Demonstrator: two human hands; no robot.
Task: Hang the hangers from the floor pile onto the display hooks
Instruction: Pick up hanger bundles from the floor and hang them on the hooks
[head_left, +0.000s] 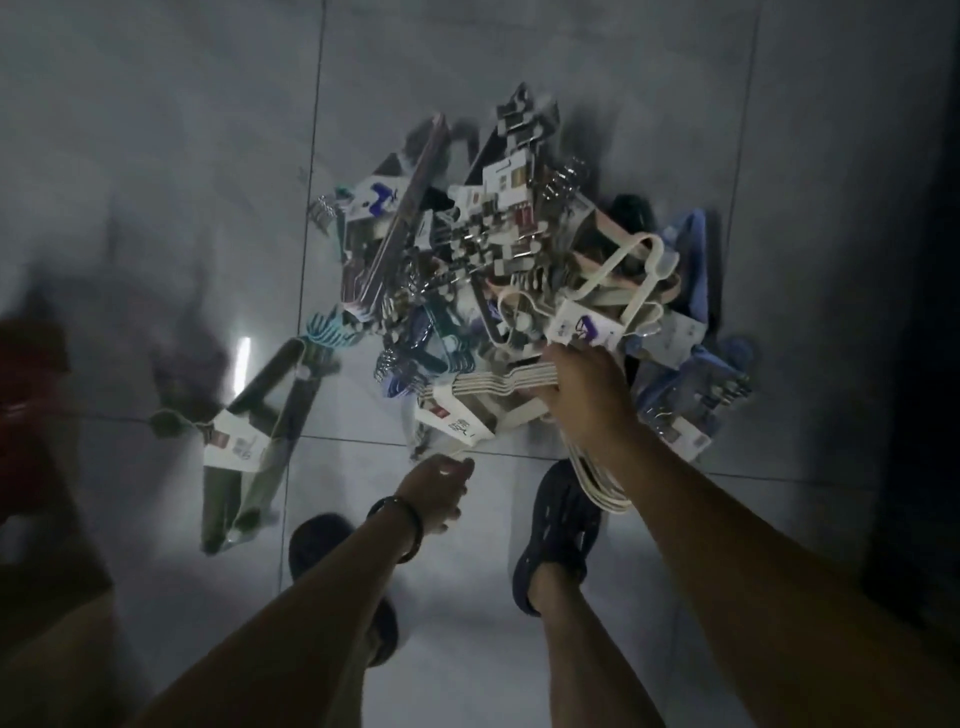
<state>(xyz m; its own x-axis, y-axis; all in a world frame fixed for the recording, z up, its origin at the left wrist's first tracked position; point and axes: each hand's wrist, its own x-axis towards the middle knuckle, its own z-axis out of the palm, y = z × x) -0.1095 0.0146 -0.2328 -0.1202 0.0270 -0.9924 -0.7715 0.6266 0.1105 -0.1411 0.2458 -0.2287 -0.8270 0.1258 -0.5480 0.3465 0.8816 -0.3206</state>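
Sprawling across the tiled floor (156, 130) at frame centre, the hanger pile (467, 249) should stay untangled if the right hand (587, 384), clamped on the cream hanger bundle (498, 387), lifts straight while the left hand (439, 486), closed on its lower end, steadies it.

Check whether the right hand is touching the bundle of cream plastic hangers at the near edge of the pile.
Touching. The head view shows the right hand closed around the bundle of cream plastic hangers, its fingers wrapped over the bars.
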